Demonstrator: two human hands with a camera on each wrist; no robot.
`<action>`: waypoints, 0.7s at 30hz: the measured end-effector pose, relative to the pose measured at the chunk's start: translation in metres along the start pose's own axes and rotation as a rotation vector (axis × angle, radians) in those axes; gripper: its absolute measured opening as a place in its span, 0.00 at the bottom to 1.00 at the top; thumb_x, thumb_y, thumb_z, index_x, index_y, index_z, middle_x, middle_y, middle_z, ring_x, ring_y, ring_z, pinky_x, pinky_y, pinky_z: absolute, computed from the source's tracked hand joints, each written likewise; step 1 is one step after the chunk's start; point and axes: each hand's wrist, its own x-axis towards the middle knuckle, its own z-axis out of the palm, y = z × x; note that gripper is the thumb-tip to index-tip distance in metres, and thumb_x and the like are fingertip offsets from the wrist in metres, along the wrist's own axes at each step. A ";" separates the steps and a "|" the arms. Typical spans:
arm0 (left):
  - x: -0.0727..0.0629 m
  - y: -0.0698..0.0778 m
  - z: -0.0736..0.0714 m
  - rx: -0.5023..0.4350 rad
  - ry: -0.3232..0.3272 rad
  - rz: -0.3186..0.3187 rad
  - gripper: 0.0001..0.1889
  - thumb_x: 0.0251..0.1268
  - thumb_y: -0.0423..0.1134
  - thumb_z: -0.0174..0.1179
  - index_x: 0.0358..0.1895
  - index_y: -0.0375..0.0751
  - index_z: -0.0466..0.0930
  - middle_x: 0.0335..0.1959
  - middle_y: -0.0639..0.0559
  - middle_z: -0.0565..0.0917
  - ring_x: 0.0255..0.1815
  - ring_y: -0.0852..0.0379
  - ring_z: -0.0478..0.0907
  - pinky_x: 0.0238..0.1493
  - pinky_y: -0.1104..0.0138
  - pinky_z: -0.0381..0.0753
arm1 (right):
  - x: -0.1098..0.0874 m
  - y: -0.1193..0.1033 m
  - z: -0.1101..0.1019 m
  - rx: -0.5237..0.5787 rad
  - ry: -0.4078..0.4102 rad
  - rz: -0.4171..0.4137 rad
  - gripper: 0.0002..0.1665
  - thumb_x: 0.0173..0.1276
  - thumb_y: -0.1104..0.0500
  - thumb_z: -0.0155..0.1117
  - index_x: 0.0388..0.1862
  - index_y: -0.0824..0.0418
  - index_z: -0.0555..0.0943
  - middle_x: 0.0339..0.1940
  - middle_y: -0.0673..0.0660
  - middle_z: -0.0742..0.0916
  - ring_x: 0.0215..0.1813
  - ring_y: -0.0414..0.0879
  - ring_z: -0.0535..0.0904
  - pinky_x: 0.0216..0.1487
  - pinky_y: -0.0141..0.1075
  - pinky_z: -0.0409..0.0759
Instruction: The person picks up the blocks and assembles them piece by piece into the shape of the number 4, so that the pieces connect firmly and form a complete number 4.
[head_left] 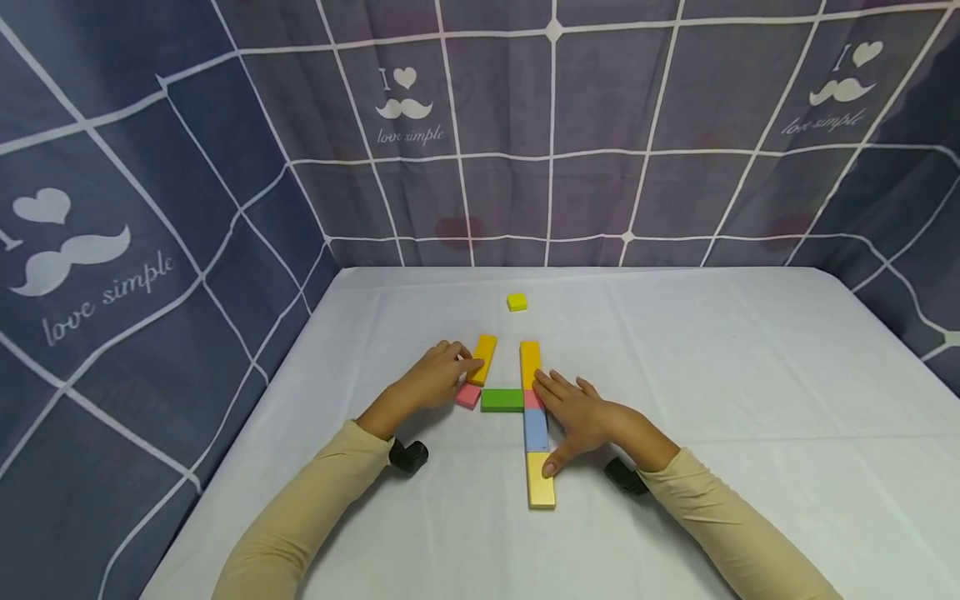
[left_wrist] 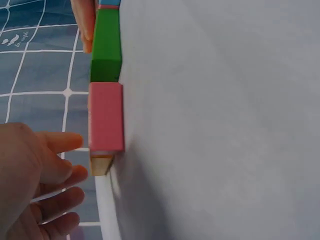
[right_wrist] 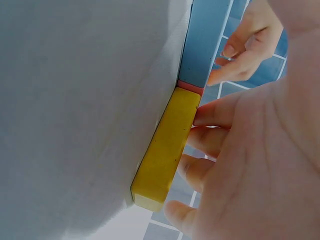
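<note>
My left hand (head_left: 435, 377) is at an orange block (head_left: 484, 354), one finger lying over its left side. That block slants, its near end against a tilted pink block (head_left: 468, 396). In the left wrist view, loosely bent fingers (left_wrist: 62, 142) point toward the pink block (left_wrist: 106, 117). To its right lies a green block (head_left: 502, 401), reaching a straight column. My right hand (head_left: 585, 414) is spread along that column, fingertips at the upper orange block (head_left: 529, 363) and second pink block (head_left: 532, 399), thumb on the pale yellow block (head_left: 540, 483). A blue block (head_left: 536, 430) lies between.
A small bright yellow block (head_left: 517, 302) lies farther back on the white-covered table (head_left: 712, 350). Dark wrist cameras are strapped under both sleeves (head_left: 352, 454). A grey checked curtain (head_left: 502, 200) hangs behind the table and along both sides.
</note>
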 end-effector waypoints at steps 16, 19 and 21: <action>0.000 0.004 0.000 -0.135 0.010 0.008 0.23 0.58 0.24 0.50 0.56 0.46 0.76 0.61 0.52 0.73 0.60 0.48 0.68 0.63 0.56 0.65 | 0.001 0.001 -0.002 -0.023 -0.003 -0.009 0.74 0.38 0.27 0.67 0.73 0.65 0.44 0.75 0.62 0.46 0.74 0.60 0.37 0.68 0.61 0.41; 0.000 0.003 0.001 -0.154 0.019 0.009 0.22 0.59 0.24 0.50 0.55 0.45 0.77 0.61 0.52 0.74 0.59 0.48 0.68 0.62 0.57 0.66 | 0.001 0.001 -0.002 -0.022 -0.006 -0.004 0.74 0.38 0.27 0.67 0.73 0.64 0.44 0.75 0.61 0.46 0.75 0.59 0.37 0.68 0.61 0.41; 0.001 0.003 0.002 -0.163 0.011 0.011 0.22 0.59 0.24 0.51 0.55 0.45 0.77 0.61 0.51 0.74 0.59 0.48 0.68 0.62 0.56 0.66 | 0.001 0.001 -0.001 -0.014 -0.012 0.001 0.75 0.37 0.26 0.67 0.73 0.65 0.44 0.75 0.62 0.45 0.75 0.59 0.37 0.68 0.61 0.41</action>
